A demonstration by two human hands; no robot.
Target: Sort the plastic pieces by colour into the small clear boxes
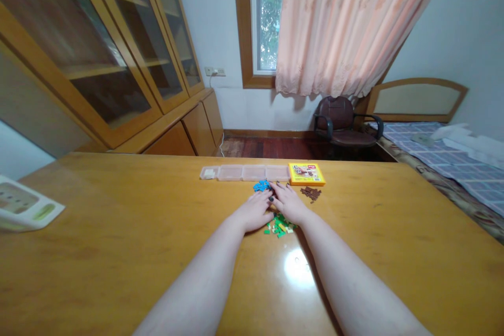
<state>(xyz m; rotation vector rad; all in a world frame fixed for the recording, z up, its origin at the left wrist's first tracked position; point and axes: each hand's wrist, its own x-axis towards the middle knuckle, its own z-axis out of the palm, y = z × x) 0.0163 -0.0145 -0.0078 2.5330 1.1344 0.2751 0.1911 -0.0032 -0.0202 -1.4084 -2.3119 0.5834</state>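
Note:
My left hand (255, 212) lies low over the table, fingers stretched forward to the near edge of a pile of small blue building bricks (260, 186). Its thumb points right, toward a loose heap of green bricks (280, 227) with some yellow and pale ones mixed in. My right hand (290, 203) rests beside it with the fingers extended and slightly apart, the fingertips by the right side of the blue pile. The two hands meet or nearly meet at the fingers. What lies under them is hidden. A pile of brown bricks (311, 194) sits right of my right hand.
A clear compartment tray (254, 172) runs along the back of the wooden table (129, 252). At its right end is a yellow box (307, 174). A white power strip (27, 205) stands at the left edge. Beyond are a cabinet, an office chair (342, 121) and a bed.

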